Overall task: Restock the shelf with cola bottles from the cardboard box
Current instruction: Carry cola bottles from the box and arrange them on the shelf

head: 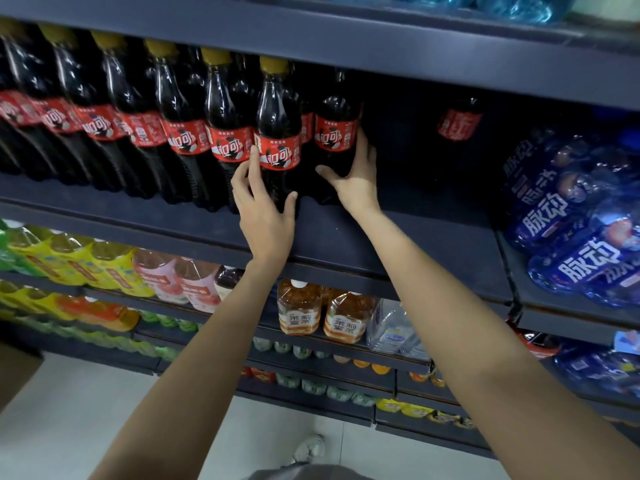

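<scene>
Under my left hand (265,216) I've got a cola bottle (277,133): near-black liquid, red label with white lettering and a black-and-white ball print, mustard-yellow cap. My right hand (353,178) is on its neighbour (335,129), same dark cola, same red label. The shelf (346,233) beneath both is dark navy. Right of my right hand, blue packs (571,216) with white characters. Below my wrists, amber tea bottles (299,308) with white-and-orange labels; lower left, yellow (69,258) and pink (173,278) drinks.
</scene>
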Motion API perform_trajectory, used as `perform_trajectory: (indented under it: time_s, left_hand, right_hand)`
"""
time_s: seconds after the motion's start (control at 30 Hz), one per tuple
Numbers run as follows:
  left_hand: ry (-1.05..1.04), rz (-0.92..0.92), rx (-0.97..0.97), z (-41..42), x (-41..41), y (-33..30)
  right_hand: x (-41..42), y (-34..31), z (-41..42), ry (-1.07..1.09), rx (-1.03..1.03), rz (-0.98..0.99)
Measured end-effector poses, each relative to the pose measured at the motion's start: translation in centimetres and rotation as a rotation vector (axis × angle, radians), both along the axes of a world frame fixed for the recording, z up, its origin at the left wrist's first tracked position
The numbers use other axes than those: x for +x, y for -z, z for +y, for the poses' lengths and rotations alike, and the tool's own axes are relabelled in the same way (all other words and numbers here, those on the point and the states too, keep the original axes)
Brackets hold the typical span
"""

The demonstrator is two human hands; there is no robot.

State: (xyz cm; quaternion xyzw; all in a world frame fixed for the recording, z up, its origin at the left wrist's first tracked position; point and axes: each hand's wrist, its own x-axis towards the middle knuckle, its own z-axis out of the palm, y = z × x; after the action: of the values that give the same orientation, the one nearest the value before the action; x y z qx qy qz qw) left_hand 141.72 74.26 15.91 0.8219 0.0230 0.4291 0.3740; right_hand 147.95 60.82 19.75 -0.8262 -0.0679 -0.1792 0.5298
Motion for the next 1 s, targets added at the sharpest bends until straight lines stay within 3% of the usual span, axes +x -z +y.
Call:
perform_trajectory:
  time_s: [0.23, 0.3, 0.4, 0.47, 0.57, 0.63, 0.77, 0.87, 1.0]
  left_hand:
    - [-0.024, -0.009, -0.095, -0.8, -0.3, -0.5]
    - [-0.044, -0.114, -0.056, -1.6, -0.7, -1.1]
    - [0.143, -0.280, 0.095, -4.5, -1.1, -2.6]
    - [0.251, -0.224, 0.077, -7.0, -0.8, -3.1]
    - [0.243, 0.025, -0.174, -8.8, 0.6, -2.9]
    - [0.192, 0.115, -0.216, -8.8, 1.7, -2.2]
    - [0.117, 0.147, -0.111, -8.6, 2.7, -1.3]
    - [0.112, 0.180, -0.097, -8.8, 2.6, -1.1]
    - [0.232, 0.141, -0.067, -8.0, 2.6, -0.5]
  right_hand:
    - [-0.6, 0.6, -2.2, -0.054, -0.060, -0.012]
    - [-1.3, 0.8, -4.6, 0.045, -0.030, -0.139]
    - [-1.7, 0.9, -8.7, 0.327, 0.024, -0.287]
    - [-1.1, 0.6, -10.9, 0.495, 0.029, -0.304]
    - [1.1, -0.6, -12.7, 0.663, -0.027, -0.179]
    - [2.4, -1.3, -12.9, 0.667, -0.029, -0.054]
    - [4.8, -1.5, -12.7, 0.624, -0.003, 0.123]
    - [5.5, -1.6, -13.1, 0.607, 0.046, 0.110]
    - [2.9, -1.4, -12.8, 0.370, 0.072, 0.021]
